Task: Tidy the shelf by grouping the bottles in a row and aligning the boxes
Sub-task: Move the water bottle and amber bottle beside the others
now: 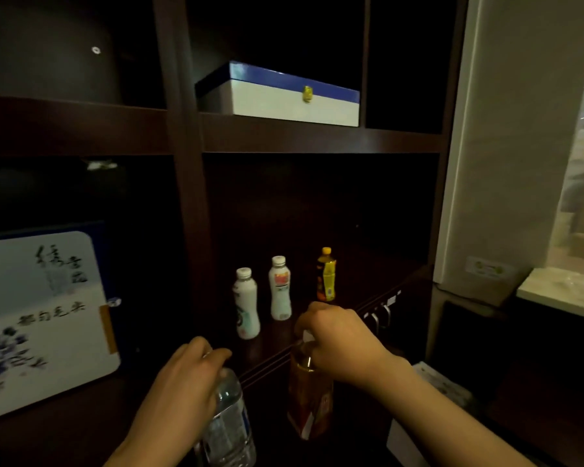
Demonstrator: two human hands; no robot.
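My left hand (pixel 186 375) grips the top of a clear water bottle (pixel 230 423) in front of the shelf's lower edge. My right hand (pixel 338 342) holds the cap end of a brown tea bottle (pixel 311 396) with a red label. Standing on the dark shelf board (pixel 378 291) are two white bottles, one nearer (pixel 246 303) and one further back (pixel 280 288), and a yellow-capped dark bottle (pixel 326 274). A white box with a blue lid (pixel 284 96) sits askew on the upper shelf. A white flower-printed box (pixel 41 318) stands in the left compartment.
Dark wooden uprights (pixel 189 197) divide the shelving into compartments. Metal handles (pixel 381 313) hang at the shelf's front edge on the right. A pale wall (pixel 506 146) and a light counter (pixel 560 294) lie to the right. A white object (pixel 445 389) is low on the right.
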